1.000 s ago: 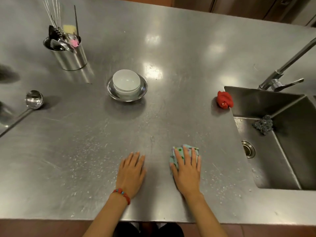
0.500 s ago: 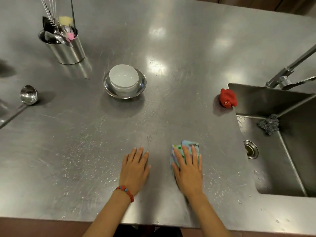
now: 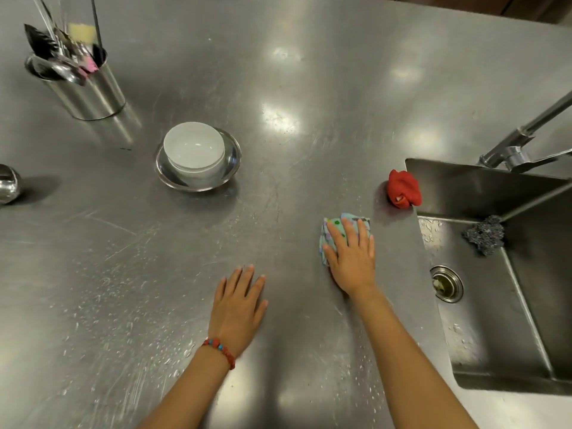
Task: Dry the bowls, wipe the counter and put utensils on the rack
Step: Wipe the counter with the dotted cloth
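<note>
The right hand [image 3: 351, 258] presses a cloth [image 3: 332, 226] flat on the bench [image 3: 309, 88] (near the sink [image 3: 483, 187]); the left hand [image 3: 236, 300] rests palm-down beside it.

So I've got a white bowl [image 3: 194, 150] sitting upright inside a shallow steel bowl [image 3: 230, 162] mid-counter. The steel counter [image 3: 309, 88] is scratched and speckled with water drops up front. A blue spotted cloth [image 3: 346, 222] lies pressed flat near the sink, and utensils [image 3: 62, 48] stand in a steel holder [image 3: 89, 97] back left.
</note>
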Available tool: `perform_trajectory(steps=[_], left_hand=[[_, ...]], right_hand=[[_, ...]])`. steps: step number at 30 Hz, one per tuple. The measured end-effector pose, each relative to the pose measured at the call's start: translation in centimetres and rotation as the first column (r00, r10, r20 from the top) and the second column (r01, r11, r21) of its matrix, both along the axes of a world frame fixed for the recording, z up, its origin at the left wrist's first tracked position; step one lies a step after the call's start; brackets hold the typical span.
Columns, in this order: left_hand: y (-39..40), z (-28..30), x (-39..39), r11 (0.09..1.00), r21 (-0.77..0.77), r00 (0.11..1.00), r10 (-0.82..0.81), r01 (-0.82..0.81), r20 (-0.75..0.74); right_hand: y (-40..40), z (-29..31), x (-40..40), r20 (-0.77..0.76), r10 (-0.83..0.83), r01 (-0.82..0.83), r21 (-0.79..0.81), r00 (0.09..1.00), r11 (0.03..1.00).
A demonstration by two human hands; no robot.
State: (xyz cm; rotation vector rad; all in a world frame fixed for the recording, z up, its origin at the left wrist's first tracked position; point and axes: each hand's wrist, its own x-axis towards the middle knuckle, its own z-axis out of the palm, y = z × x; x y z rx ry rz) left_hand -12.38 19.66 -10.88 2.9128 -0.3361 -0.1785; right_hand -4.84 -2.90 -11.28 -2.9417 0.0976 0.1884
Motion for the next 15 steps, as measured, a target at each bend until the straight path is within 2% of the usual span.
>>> perform_trajectory(steps=[7, 10, 15], left_hand=[[-1.1, 0.6, 2.4, 0.999, -0.033, 0.999, 0.033, -0.034, -0.030], [-1.6, 0.6, 3.7, 0.998, -0.042, 0.996, 0.050, -0.053, -0.070], [-2.1, 0.1, 4.4, 0.997, -0.011, 0.986, 0.078, -0.080, -0.148]], right_hand=[[0.7, -1.5, -8.6, 0.117, 0.100, -0.104, 0.030, 0.988, 0.994], [-0.4, -1.4, -5.4, 0.124, 0.112, -0.116, 0.027, 0.986, 0.993], [-3.1, -1.8, 5.1, 0.134, 0.004, -0.010, 0.049, 0.991, 0.999]])
